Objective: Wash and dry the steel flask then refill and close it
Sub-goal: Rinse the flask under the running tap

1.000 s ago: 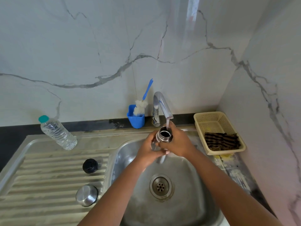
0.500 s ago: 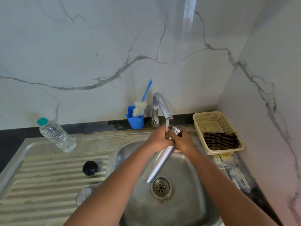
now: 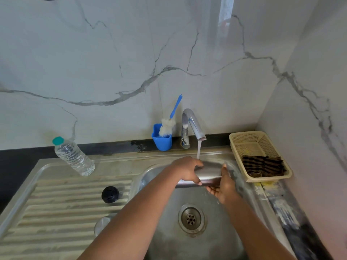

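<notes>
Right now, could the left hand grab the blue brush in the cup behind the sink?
Probably not yet. The left hand is busy gripping the steel flask under the tap. The brush stands uncovered in its blue cup just behind, so letting go would free the way.

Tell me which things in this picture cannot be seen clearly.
- Steel flask, head view: its mouth is hidden by the right hand and its other end by the left hand.
- Steel cup on the drainboard: partly covered by the left forearm.
- Striped cloth in the basket: too crumpled to identify further.
</notes>
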